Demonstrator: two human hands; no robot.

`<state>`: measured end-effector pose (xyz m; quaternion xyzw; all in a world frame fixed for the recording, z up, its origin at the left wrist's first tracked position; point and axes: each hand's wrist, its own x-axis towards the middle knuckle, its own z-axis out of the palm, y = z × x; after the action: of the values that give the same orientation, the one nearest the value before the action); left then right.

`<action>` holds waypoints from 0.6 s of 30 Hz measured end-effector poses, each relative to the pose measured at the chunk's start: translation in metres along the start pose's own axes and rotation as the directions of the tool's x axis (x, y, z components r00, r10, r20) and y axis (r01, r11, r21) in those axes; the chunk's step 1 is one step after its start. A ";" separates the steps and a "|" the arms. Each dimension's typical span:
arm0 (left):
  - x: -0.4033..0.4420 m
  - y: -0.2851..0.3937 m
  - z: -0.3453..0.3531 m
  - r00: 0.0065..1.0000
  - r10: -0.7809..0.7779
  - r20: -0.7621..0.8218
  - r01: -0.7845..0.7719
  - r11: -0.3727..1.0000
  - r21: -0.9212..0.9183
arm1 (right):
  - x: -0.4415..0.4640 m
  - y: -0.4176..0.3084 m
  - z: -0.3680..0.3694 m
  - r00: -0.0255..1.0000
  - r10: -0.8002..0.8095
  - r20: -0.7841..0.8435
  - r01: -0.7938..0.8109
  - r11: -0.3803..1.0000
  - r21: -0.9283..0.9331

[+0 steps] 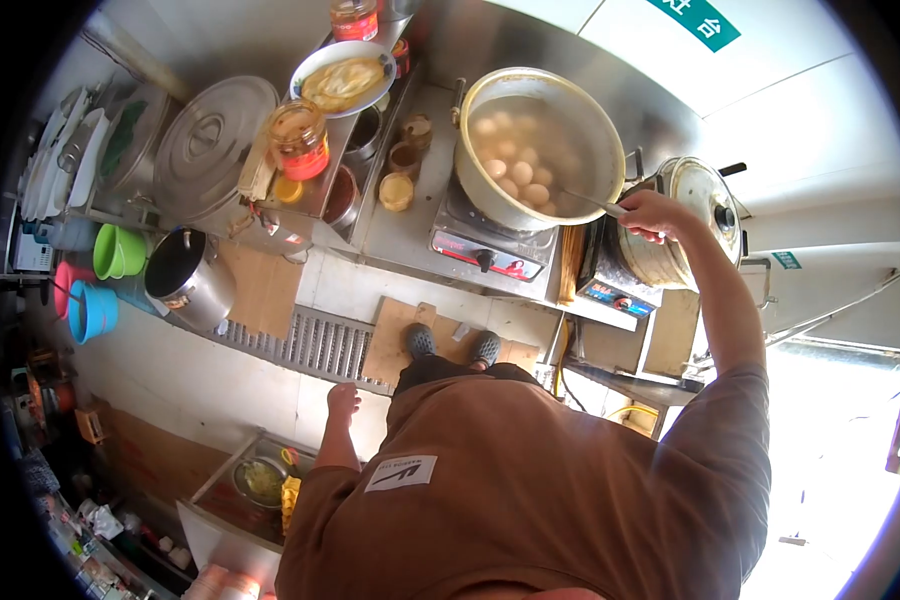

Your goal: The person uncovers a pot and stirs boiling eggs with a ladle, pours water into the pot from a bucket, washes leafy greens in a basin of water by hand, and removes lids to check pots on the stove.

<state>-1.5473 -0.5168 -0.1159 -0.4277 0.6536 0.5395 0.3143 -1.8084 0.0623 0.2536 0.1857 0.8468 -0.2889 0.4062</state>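
Two hands (655, 217) (343, 400), one utensil (610, 208), one pot (474, 180)

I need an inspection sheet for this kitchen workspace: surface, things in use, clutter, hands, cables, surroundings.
Surface: steel counter carrying a burner.
Job's things: large open pot on the burner; eggs in cloudy liquid; a utensil dips in, its submerged end hidden.
Clutter: red-labelled jar and bowl of yellowish food, left of the pot.
Hands: right hand grips the utensil; left hand at the person's side, nothing seen in it.
Cables: yellow cable or hose, lower right.
Surroundings: floor grate, blue bucket.
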 end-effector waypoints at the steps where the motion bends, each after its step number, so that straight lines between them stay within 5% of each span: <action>1: 0.001 0.002 0.000 1.000 0.005 0.010 -0.005 1.000 0.000 | 0.001 0.000 0.002 1.000 -0.004 0.019 0.003 0.999 0.031; 18: -0.008 0.004 -0.016 1.000 -0.001 0.018 0.000 0.998 0.058 | 0.011 -0.011 0.042 0.984 -0.134 0.121 0.048 0.841 0.539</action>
<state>-1.5465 -0.5302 -0.1041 -0.4135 0.6661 0.5241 0.3326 -1.7964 0.0275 0.2274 0.2279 0.7069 -0.5452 0.3886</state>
